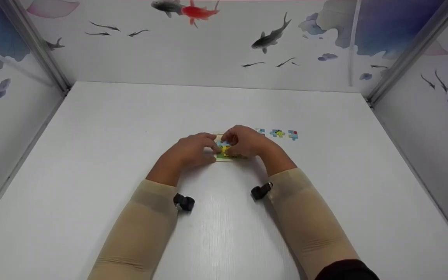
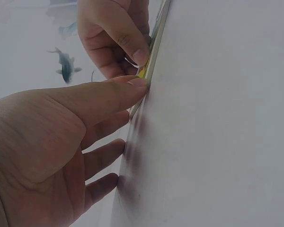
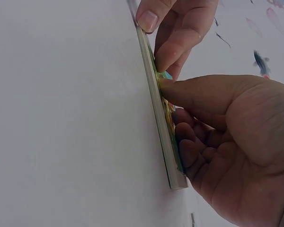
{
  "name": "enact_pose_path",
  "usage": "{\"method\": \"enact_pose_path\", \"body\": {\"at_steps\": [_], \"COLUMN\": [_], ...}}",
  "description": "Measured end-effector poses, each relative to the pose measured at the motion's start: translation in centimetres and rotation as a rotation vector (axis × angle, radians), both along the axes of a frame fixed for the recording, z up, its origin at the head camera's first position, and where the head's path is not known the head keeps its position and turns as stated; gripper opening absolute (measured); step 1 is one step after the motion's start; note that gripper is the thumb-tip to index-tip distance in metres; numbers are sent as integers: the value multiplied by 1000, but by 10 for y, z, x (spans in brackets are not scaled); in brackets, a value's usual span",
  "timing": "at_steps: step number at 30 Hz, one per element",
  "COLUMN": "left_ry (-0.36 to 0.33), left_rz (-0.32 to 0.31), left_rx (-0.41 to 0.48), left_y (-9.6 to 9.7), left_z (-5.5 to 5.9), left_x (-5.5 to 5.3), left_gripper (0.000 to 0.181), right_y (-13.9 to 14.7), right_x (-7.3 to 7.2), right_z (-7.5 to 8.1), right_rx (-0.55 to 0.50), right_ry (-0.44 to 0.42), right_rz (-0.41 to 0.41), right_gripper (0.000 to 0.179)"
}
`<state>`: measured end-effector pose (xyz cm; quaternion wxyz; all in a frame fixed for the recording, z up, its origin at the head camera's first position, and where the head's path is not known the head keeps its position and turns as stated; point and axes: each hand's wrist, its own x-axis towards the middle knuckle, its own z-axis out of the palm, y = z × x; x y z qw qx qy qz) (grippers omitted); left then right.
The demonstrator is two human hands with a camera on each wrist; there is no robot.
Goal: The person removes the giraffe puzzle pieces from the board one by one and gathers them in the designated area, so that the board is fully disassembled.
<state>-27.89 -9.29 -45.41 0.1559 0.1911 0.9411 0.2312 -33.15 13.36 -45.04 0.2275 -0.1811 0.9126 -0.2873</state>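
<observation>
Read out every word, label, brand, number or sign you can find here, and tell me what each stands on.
None: no text can be read in any view.
Board: coloured print, partly hidden; no lettering readable.
Loose pieces: too small to tell whether any mark is a letter or number.
Black wrist devices: too small to read any brand.
Wall: decorated, no lettering visible.

Wht table (image 1: 103,128), w/ printed far wall (image 1: 196,58): red fish (image 1: 198,13) beside dk fish (image 1: 165,6), grey fish (image 1: 270,38) to right, pink petal (image 1: 53,7) far left, blue-purple wash (image 1: 395,27) far right. Left wall (image 1: 14,116) & right wall (image 1: 410,105) also printed; metal left post (image 1: 37,42) & right post (image 1: 412,50) at far corners.
</observation>
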Motion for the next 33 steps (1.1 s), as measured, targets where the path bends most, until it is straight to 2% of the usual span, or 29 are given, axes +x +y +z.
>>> {"method": "enact_pose_path", "body": {"at_steps": [6, 14, 25, 33], "left_ry": [-2, 9, -1, -12], "left_rz": [1, -10, 0, 19], "left_rx": [8, -6, 1, -4], "left_y": [0, 0, 0, 2], "left_z": [2, 2, 2, 1], "left_x": [1, 0, 0, -1], "left_gripper": [28, 29, 29, 30], "right_y": [1, -2, 1, 24], "right_x": [1, 4, 3, -4], "right_z": [-1, 1, 6, 12], "right_rx": [-43, -31, -5, -11], "right_ry": [10, 23, 25, 73], "right_rz": [-56, -108, -105, -99], "right_gripper": [28, 25, 29, 29]}}
